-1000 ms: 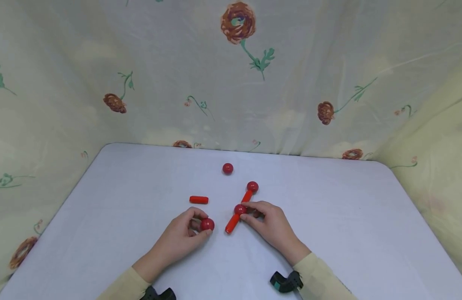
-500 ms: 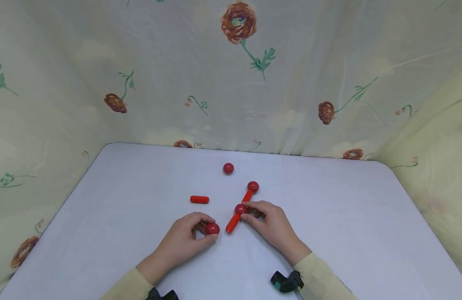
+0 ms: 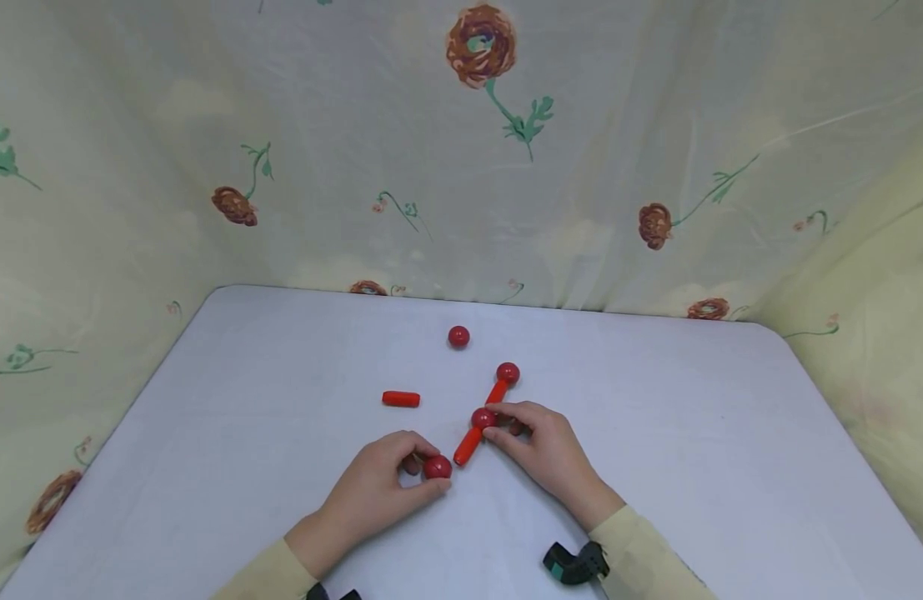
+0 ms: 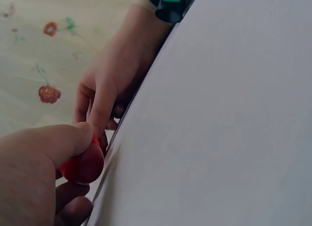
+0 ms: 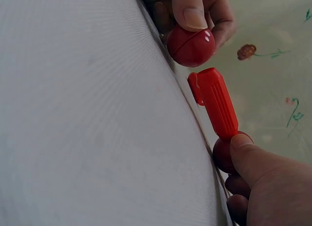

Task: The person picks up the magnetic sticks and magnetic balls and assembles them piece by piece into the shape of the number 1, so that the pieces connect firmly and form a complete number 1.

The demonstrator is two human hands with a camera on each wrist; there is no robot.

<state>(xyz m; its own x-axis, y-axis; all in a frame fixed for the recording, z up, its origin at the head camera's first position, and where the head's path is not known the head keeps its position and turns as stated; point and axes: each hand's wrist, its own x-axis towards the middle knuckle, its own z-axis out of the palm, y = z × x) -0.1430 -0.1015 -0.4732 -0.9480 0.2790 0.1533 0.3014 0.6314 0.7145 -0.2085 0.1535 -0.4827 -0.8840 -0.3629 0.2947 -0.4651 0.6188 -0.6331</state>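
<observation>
My left hand [image 3: 386, 483] pinches a dark red ball [image 3: 437, 467] between thumb and fingers, low over the table. In the right wrist view this ball [image 5: 191, 48] sits just off the free end of an orange-red grooved rod [image 5: 220, 104]. My right hand [image 3: 544, 442] pinches the middle ball [image 3: 483, 418] of a joined piece. From that ball one rod [image 3: 468, 447] points toward me, and another rod [image 3: 496, 392] runs away to an end ball [image 3: 509, 372]. In the left wrist view the pinched ball [image 4: 84, 165] hides most of the joined piece.
A loose orange-red rod [image 3: 401, 399] lies left of the joined piece. Farther back rests a single red ball [image 3: 458, 337]. Both are on the white table [image 3: 656, 400], whose far edge meets a flowered curtain [image 3: 341, 125].
My left hand has carried its ball right and toward me, close to the near rod's free end. The right hand stays on the middle ball; the head view shifts slightly.
</observation>
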